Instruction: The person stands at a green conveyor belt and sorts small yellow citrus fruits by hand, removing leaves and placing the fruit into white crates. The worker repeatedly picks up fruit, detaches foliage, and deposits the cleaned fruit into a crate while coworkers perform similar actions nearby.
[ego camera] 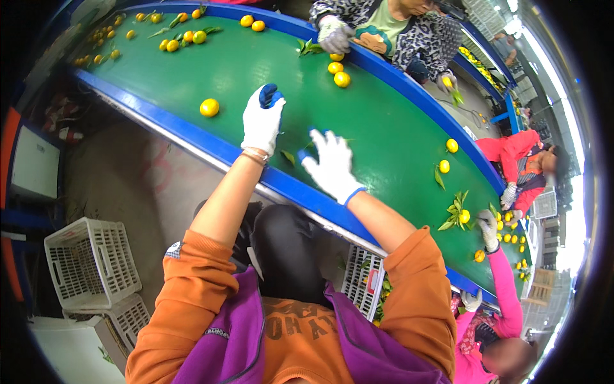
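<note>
My left hand (264,119), in a white glove with blue-coated fingers, is raised over the green conveyor belt (383,139). Its fingers curl inward, and the glove hides whether anything is inside. Nearby on the left, a single orange citrus fruit (209,108) rests on the belt. My right hand (332,165), gloved alike, reaches over the near side of the belt with fingers spread and nothing in them. Between the two hands lies a loose green leaf (288,157). Beyond them, citrus fruits (342,79) sit in a short row by the far rail.
Blue rails (297,187) edge the belt. Across it, a co-worker's gloved hand (335,36) touches the far side; another's gloved hand (488,229) reaches in at right. Leafy fruit (464,217) lies there. White plastic crates (91,264) stand at lower left, another crate (363,281) below the belt.
</note>
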Motion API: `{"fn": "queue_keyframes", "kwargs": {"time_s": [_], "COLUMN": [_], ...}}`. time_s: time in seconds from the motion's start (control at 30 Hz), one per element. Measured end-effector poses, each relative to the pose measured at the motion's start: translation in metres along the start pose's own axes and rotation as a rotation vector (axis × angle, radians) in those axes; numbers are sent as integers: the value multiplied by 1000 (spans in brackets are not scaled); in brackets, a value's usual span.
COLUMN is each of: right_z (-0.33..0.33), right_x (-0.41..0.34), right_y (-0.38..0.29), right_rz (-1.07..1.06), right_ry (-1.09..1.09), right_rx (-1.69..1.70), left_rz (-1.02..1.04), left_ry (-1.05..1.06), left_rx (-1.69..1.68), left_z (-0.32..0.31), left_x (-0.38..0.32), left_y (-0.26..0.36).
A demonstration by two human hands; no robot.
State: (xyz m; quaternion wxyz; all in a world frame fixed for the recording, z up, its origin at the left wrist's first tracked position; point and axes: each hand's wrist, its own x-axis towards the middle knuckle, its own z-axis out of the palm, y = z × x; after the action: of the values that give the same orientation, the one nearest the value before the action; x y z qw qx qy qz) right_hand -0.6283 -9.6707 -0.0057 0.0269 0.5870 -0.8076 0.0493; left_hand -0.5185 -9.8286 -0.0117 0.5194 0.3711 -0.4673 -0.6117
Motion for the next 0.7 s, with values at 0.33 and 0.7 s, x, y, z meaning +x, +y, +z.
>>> {"fn": "queue_keyframes", "kwargs": {"time_s": [0.33,0.7], "right_z": [-10,-126], "right_x": [-36,-252], "right_y": [92,274], "right_rz": [-429,708], "right_ry": [19,759], "right_rx": [136,215], "left_rz": [-92,265], "left_ry": [-142,-267], "left_rx": [86,608], "left_z": [-6,7], "left_x": [-4,-10], "left_y": [-10,-27]}}
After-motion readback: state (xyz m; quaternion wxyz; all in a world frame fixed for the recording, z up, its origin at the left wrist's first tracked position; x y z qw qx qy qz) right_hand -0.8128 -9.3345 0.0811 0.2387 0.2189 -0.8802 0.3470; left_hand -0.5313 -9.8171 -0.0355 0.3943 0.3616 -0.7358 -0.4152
